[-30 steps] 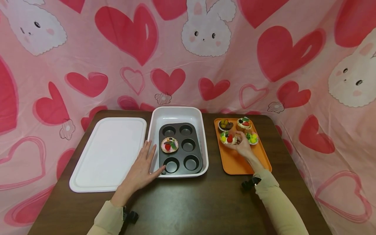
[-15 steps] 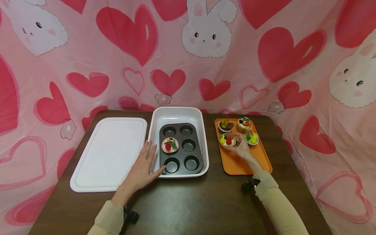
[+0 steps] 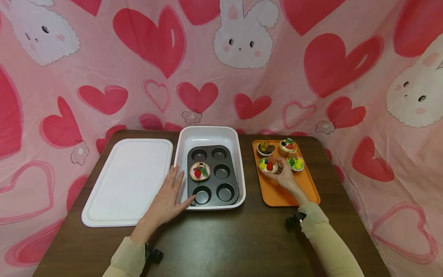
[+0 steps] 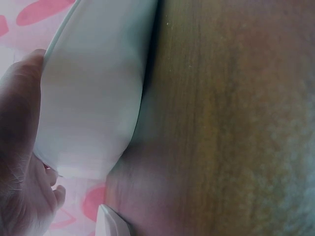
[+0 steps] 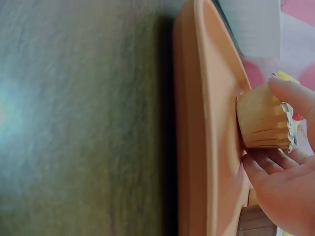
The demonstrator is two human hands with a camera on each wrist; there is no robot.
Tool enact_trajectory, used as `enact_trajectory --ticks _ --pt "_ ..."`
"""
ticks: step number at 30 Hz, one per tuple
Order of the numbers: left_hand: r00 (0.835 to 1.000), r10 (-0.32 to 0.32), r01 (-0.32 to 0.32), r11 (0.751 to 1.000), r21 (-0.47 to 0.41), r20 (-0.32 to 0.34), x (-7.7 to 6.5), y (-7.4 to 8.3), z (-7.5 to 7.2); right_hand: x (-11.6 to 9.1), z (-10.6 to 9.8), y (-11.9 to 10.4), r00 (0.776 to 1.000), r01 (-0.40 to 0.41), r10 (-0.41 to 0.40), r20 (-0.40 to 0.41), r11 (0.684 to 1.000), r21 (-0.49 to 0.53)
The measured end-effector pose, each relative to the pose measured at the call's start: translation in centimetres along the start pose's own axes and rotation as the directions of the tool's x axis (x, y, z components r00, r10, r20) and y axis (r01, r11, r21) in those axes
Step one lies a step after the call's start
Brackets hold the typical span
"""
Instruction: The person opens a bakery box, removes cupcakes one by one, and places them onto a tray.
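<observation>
On the orange tray (image 3: 278, 192), my right hand (image 3: 286, 177) holds a cupcake (image 3: 268, 165) topped with a strawberry, yellow fruit and a green leaf. The right wrist view shows its tan paper cup (image 5: 262, 118) between thumb and fingers, its base at the tray surface. My left hand (image 3: 165, 202), fingers spread and straight, rests at the near left corner of a white deep tub (image 3: 243, 181). Inside the tub lies a dark six-cup style muffin tin (image 3: 212, 177), where a pink-topped cupcake (image 3: 199, 171) sits in the middle left cup.
Three other cupcakes stand on the orange tray: a chocolate one (image 3: 265, 148), a strawberry one (image 3: 287, 146) and a yellow-green one (image 3: 295, 162). A flat white tray (image 3: 129, 181) lies left of the tub. A pink heart-print cloth (image 3: 207, 69) hangs behind the brown table (image 3: 221, 246).
The cupcake in my right hand has shifted slightly left and turned, its leaf now at the upper left. My left hand keeps its place on the tub.
</observation>
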State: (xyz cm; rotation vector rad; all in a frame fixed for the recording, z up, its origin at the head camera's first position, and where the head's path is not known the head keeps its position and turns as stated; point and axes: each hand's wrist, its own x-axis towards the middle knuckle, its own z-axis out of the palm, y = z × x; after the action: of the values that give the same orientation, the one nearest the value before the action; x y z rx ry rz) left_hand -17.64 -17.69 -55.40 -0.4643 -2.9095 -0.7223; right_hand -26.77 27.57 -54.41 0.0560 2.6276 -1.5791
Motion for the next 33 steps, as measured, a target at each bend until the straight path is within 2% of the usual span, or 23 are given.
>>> enact_trajectory --ticks 3,6,12,18,24,28,30,33 --pt "1.0 -0.001 0.001 1.0 0.0 0.001 0.0 0.0 0.0 -0.2 0.0 0.3 1.0 0.028 -0.028 0.002 0.999 -0.045" --pt "1.0 -0.002 0.002 1.0 0.0 -0.001 0.0 0.0 0.0 -0.4 0.0 0.7 0.995 0.098 -0.099 -0.004 0.988 -0.121" --pt "1.0 0.0 0.0 1.0 0.0 -0.002 0.0 0.0 0.0 -0.5 0.0 1.8 0.972 0.219 -0.235 -0.024 0.936 -0.277" --pt "1.0 0.006 -0.006 1.0 -0.004 -0.007 0.0 0.0 0.0 -0.7 0.0 2.2 0.972 0.234 -0.23 0.047 0.932 -0.278" --pt "1.0 0.009 -0.009 1.0 -0.003 -0.007 0.0 0.0 0.2 -0.8 0.4 2.8 0.966 0.251 -0.257 0.012 0.928 -0.276" --pt "1.0 0.005 -0.005 1.0 -0.004 -0.003 0.0 -0.1 0.2 -1.6 0.9 1.5 0.96 0.263 -0.278 -0.016 0.926 -0.271" --pt "1.0 0.002 -0.002 1.0 -0.004 -0.001 0.0 -0.2 0.2 -2.0 1.2 0.4 0.95 0.291 -0.312 -0.032 0.914 -0.283" --pt "1.0 0.0 0.0 1.0 -0.001 0.002 0.0 -0.2 0.2 -2.7 1.8 -1.6 0.944 0.312 -0.331 -0.008 0.896 -0.315"
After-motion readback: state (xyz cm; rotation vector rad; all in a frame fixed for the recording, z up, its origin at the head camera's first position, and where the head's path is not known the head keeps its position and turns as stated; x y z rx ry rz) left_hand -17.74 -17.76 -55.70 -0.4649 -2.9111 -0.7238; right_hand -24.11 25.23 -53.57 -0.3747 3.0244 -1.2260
